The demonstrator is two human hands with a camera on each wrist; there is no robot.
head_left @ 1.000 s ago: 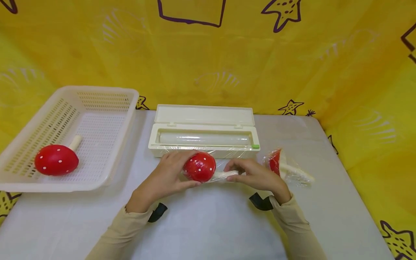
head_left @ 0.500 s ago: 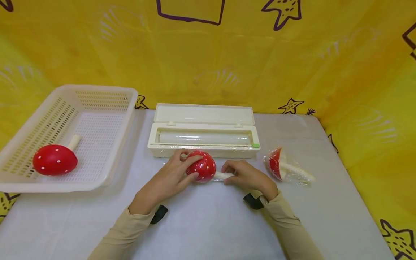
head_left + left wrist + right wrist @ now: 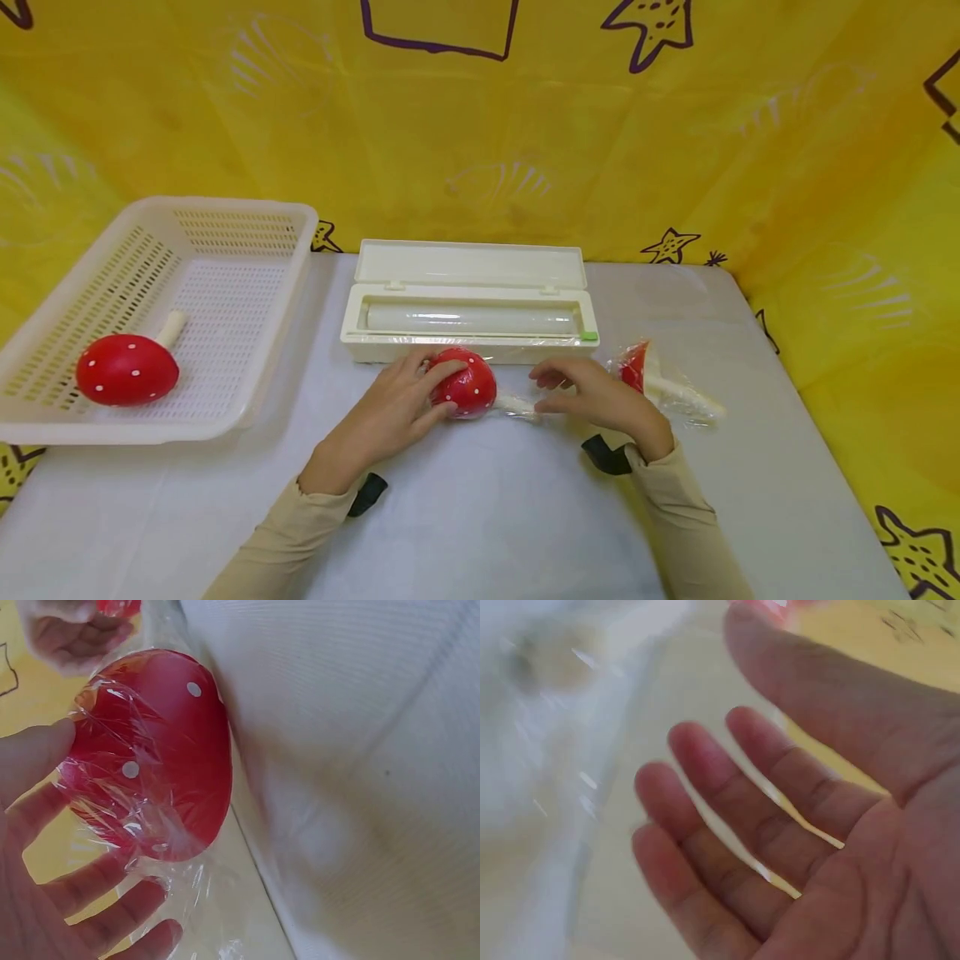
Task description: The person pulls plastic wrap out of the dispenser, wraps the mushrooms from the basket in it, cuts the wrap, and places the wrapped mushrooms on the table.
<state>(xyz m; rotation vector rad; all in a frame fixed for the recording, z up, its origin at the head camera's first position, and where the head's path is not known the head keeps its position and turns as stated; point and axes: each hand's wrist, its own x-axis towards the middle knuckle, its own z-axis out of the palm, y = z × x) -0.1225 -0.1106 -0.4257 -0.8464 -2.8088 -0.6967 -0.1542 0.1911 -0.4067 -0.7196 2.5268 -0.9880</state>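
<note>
A red toy mushroom point(image 3: 471, 385) with white dots lies on its side at the table's middle, wrapped in clear film. My left hand point(image 3: 386, 417) holds its cap from the left, thumb and fingers about it. Crinkled film point(image 3: 142, 791) covers the cap in the left wrist view. Just past the end of the pale stem point(image 3: 513, 405) is my right hand point(image 3: 603, 402). Its fingers are loosely bent and spread in the right wrist view, and that hand point(image 3: 795, 825) holds nothing.
Behind the mushroom stands a cling film box point(image 3: 468, 349), lid raised, with a film roll point(image 3: 472, 317) inside. Another wrapped mushroom point(image 3: 652, 379) lies right, close to my right hand. A white basket point(image 3: 225, 429) at left holds an unwrapped mushroom point(image 3: 127, 369). Yellow cloth point(image 3: 480, 125) hangs behind.
The mushroom has been lowered to the table. My right hand has let go of the stem and moved right. My left fingers have shifted over the cap.
</note>
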